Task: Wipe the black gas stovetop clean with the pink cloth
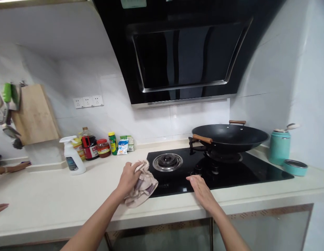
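My left hand (129, 179) is closed on a crumpled, pale cleaning cloth (144, 186) with darker patches. The cloth hangs over the left front corner of the black glass gas stove (174, 184), partly on the cream countertop (99, 195). Above the stove's front edge, my right hand (200, 188) is empty, its fingers stretched out and close together, just below the control knobs (197, 169). Whether it touches the glass I cannot tell. The left burner (167, 162) is bare, and a black wok (230, 137) with wooden handles sits over the right one.
A white spray bottle (73, 158), a dark sauce bottle (90, 146), a red-lidded jar (103, 149) and small packets line the wall. At right stand a teal canister (279, 148) and a teal lid (295, 168). A range hood (188, 59) overhangs. Another person's hand (19, 166) is far left.
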Motion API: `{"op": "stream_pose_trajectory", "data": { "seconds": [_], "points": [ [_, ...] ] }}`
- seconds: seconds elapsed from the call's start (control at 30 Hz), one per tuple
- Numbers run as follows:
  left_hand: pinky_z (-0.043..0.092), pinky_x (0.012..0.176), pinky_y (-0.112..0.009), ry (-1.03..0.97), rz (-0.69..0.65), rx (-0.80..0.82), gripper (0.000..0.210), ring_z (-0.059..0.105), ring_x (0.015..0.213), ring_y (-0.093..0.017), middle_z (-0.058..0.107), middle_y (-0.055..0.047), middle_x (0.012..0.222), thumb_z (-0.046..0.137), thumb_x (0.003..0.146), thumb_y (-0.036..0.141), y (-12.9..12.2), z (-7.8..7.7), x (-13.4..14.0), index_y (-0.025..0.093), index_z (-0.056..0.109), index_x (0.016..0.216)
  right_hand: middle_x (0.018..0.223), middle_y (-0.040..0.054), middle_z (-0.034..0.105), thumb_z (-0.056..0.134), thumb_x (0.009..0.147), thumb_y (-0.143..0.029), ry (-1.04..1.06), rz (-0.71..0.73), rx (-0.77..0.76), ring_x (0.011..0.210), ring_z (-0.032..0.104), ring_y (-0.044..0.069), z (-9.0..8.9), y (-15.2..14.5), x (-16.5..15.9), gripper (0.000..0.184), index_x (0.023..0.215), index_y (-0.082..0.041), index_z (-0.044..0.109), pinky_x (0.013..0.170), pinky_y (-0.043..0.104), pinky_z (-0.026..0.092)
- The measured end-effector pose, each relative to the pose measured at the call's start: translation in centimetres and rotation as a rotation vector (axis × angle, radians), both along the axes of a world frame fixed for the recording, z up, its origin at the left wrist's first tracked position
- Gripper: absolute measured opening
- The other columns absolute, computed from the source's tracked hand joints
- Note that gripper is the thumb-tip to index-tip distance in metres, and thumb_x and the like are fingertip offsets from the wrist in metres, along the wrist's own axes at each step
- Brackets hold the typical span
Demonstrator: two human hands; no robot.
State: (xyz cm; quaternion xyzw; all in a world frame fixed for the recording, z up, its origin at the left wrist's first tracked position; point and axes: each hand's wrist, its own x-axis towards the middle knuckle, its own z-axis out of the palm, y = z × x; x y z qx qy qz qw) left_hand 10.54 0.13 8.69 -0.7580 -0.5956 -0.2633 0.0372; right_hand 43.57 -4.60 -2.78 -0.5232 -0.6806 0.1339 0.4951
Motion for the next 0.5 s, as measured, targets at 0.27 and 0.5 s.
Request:
{"op": "stream_pose_trajectory", "data": {
  "seconds": [0.27,0.5],
  "points": [
    [0.043,0.11,-0.04,-0.113,-0.465,-0.249,0.083,0.053,0.135,-0.028,0.049,-0.011,0.156,0.061,0.087,0.044,-2.9,-1.8,5.7,0.023,0.029,0.16,0.115,0.0081,0.066,0.023,0.105,-0.053,-0.044,0.009,0.03,0.111,0.058,0.024,1.1,-1.4,-0.6,0.055,0.111,-0.026,0.07,0.106,0.046,0.044],
    [0.037,0.115,-0.051,0.031,-0.244,-0.175,0.069,0.046,0.141,-0.033,0.051,-0.013,0.154,0.054,0.09,0.046,-4.3,-4.4,3.6,0.023,0.043,0.153,0.117,0.0065,0.066,0.024,0.106,-0.05,-0.08,0.053,0.035,0.112,0.057,0.024,1.6,-2.3,-1.0,0.049,0.113,-0.03,0.069,0.105,0.045,0.045]
  ]
}}
